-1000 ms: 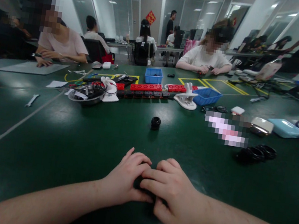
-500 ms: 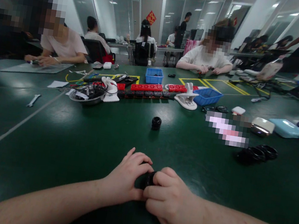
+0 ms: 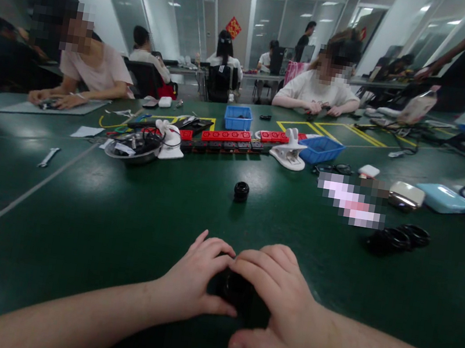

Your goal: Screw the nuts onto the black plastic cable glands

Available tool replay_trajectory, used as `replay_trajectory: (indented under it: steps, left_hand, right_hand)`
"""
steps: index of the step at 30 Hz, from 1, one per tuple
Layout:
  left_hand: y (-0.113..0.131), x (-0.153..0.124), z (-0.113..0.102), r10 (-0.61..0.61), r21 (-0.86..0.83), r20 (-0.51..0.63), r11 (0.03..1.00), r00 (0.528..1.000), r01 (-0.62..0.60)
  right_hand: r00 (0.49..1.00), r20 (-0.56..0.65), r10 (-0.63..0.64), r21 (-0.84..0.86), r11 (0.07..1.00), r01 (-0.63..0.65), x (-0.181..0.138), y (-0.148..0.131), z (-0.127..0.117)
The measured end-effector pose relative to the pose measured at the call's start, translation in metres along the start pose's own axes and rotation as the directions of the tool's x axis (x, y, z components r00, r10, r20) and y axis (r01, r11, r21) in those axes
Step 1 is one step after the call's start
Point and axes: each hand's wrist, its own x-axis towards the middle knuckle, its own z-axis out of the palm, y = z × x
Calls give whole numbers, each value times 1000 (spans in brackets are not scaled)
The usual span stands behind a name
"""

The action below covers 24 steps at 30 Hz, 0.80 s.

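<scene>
Both of my hands close round a small black round part (image 3: 235,291) low in the middle of the green table (image 3: 88,216). My left hand (image 3: 194,277) grips its left side with curled fingers. My right hand (image 3: 278,302) arches over its top and right side, thumb below. Most of the part is hidden between the fingers. A second small black cylinder (image 3: 241,190) stands upright on the table beyond my hands, apart from them.
Black rings (image 3: 401,237) lie at right. Red power strips (image 3: 227,137), two blue bins (image 3: 238,117), a white clamp (image 3: 289,151), a bowl of cables (image 3: 134,145) and a wrench (image 3: 48,156) sit farther back. Other people work across the table and at left.
My right hand has turned and lifted over the black part, its fingers now arched across the top; my left hand has hardly moved.
</scene>
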Motion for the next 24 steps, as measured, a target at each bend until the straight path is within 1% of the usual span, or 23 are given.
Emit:
replay_trajectory:
  steps: [5, 8, 11, 13, 20, 24]
  left_hand:
    - [-5, 0, 3, 17, -3, 8, 1000, 1000, -16]
    - [-5, 0, 5, 16, 10, 3, 1000, 1000, -16]
    - [-2, 0, 4, 8, 19, -6, 1000, 1000, -8]
    - [1, 0, 2, 1, 18, -4, 1000, 1000, 0]
    - [5, 0, -2, -14, -1, 10, 1000, 1000, 14]
    - [3, -1, 0, -12, 8, -3, 1000, 1000, 12]
  right_hand:
    - [989, 22, 147, -90, 985, -144, -1, -1, 5]
    - [978, 86, 188, -151, 973, -174, -3, -1, 9]
    - [976, 123, 180, -180, 971, -156, -4, 0, 11]
    - [975, 145, 172, -170, 974, -146, -3, 1, 11]
    - [963, 252, 97, -6, 995, -99, 1, 1, 7]
    - [958, 285, 42, 25, 998, -51, 1, 2, 7]
